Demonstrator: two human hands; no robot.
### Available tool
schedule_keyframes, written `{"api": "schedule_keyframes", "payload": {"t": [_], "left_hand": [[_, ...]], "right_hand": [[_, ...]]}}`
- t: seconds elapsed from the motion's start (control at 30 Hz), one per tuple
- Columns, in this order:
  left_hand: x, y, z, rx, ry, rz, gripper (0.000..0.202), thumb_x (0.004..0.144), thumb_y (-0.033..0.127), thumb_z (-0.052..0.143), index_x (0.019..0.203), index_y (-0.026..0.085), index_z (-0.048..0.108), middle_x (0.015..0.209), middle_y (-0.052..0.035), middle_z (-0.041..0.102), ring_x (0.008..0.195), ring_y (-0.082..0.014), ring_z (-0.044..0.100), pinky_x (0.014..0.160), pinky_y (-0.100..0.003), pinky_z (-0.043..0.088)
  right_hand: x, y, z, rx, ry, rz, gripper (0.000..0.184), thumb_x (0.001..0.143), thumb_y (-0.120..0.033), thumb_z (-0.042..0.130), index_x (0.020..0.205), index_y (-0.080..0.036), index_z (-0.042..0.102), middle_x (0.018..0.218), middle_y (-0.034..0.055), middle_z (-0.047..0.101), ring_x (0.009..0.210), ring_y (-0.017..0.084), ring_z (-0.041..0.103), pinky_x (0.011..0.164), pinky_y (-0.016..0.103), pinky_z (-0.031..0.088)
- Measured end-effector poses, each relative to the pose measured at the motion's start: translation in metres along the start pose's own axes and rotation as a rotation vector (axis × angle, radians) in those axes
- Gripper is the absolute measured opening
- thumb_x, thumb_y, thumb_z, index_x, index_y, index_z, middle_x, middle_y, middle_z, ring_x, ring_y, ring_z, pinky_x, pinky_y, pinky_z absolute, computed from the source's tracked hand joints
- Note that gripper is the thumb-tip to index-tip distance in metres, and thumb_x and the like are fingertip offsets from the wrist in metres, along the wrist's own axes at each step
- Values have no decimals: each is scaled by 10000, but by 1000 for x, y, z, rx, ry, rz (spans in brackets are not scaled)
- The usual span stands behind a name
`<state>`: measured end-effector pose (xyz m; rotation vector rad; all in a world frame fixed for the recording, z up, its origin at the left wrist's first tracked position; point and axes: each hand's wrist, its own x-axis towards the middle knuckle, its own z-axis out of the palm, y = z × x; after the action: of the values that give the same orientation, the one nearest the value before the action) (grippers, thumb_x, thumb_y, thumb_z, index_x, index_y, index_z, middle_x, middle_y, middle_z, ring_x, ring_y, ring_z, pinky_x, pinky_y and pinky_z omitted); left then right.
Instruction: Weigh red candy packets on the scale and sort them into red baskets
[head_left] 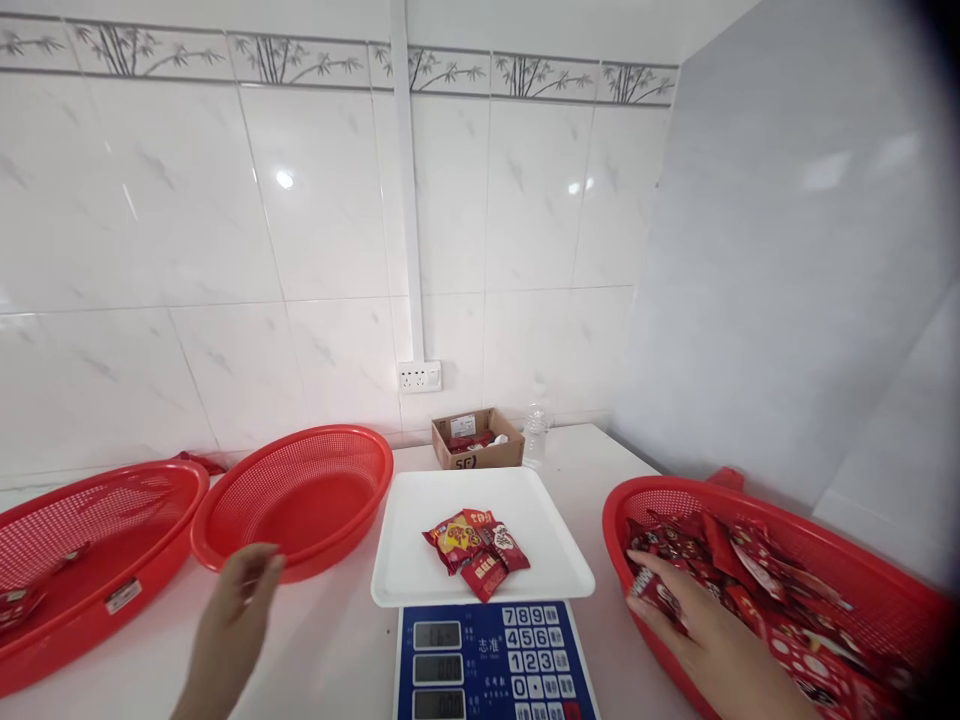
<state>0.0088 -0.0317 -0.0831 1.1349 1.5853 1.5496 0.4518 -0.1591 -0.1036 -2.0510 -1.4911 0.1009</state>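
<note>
My right hand [694, 625] is at the near left rim of the right red basket [619, 520], its fingers closed on a small dark red snack packet [658, 597]. Many more red packets [750, 560] fill that basket. Over the table, just in front of the middle red basket [292, 440], hangs my left hand [236, 620] with its fingers curled in; a dark reddish bit shows between them, too small to name. Between the hands stands a blue digital scale [491, 660]. Several red packets [484, 555] lie in a pile on its white tray [412, 500].
At the far left, another red basket [161, 520] holds a few packets. A small cardboard box [480, 457] with red items and a clear plastic bottle [535, 435] stand behind the scale. A wall socket [420, 376] sits above the box; a grey panel [772, 300] borders the right.
</note>
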Motion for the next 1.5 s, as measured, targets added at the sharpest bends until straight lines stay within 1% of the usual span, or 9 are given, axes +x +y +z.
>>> {"api": "schedule_keyframes", "payload": {"t": [0.17,0.33,0.6,0.8,1.0,1.17,1.3,1.4,1.5], "left_hand": [[-40,24,81,320,-576,430,158,743,292,596,892,259,633,1011,-60,623,1019,-258,527,925,-365,400],[-49,25,132,522,-942,439,491,756,345,553,1233,238,501,1275,-99,506,1182,-263,444,971,-380,382],[-39,27,147,487,-793,348,324,664,221,615,988,208,611,1053,-75,577,925,-215,570,826,-319,457],[-9,44,115,447,-478,345,212,652,171,646,861,211,644,984,-71,571,919,-239,565,836,-333,450],[24,53,86,492,-227,436,500,693,346,655,1166,241,529,1270,-129,402,1017,-339,512,772,-428,470],[-19,37,126,511,-551,640,446,734,445,620,1141,266,575,1336,-65,458,1263,-274,362,1051,-397,285],[-59,31,171,684,-1039,743,700,797,614,412,1379,236,321,1504,-93,184,1385,-279,41,1101,-466,128],[-68,32,195,840,-1129,803,785,762,694,358,1403,251,261,1504,-127,155,1378,-331,3,1079,-526,102],[-67,31,209,923,-1122,853,748,752,706,351,1353,260,362,1437,-153,291,1343,-381,158,1041,-547,176]], "right_hand": [[18,-29,9,-50,-53,45,469,825,-418,327,1184,-176,508,1259,114,544,1093,279,549,823,419,483],[14,-30,11,-2,-33,45,483,826,-439,311,1178,-156,480,1249,129,540,1142,259,511,908,396,441],[8,-27,13,31,-35,15,462,845,-419,320,1201,-157,455,1266,128,514,1160,248,486,941,387,415],[7,-27,12,37,-53,15,453,848,-409,326,1197,-148,452,1266,135,512,1158,258,480,942,406,411],[6,-29,11,53,-36,2,412,849,-391,336,1175,-176,469,1236,118,536,1140,247,501,932,392,422],[6,-28,12,59,-45,32,449,845,-400,339,1203,-154,456,1272,128,506,1175,249,472,959,393,404],[6,-28,12,69,-35,6,438,848,-393,339,1192,-152,464,1248,132,522,1161,242,483,962,381,398],[5,-29,11,68,-45,-6,451,854,-390,328,1204,-133,451,1253,144,512,1165,242,473,970,383,387],[5,-30,10,65,-69,2,466,857,-392,319,1216,-121,445,1262,151,502,1169,247,464,970,388,385]]}}
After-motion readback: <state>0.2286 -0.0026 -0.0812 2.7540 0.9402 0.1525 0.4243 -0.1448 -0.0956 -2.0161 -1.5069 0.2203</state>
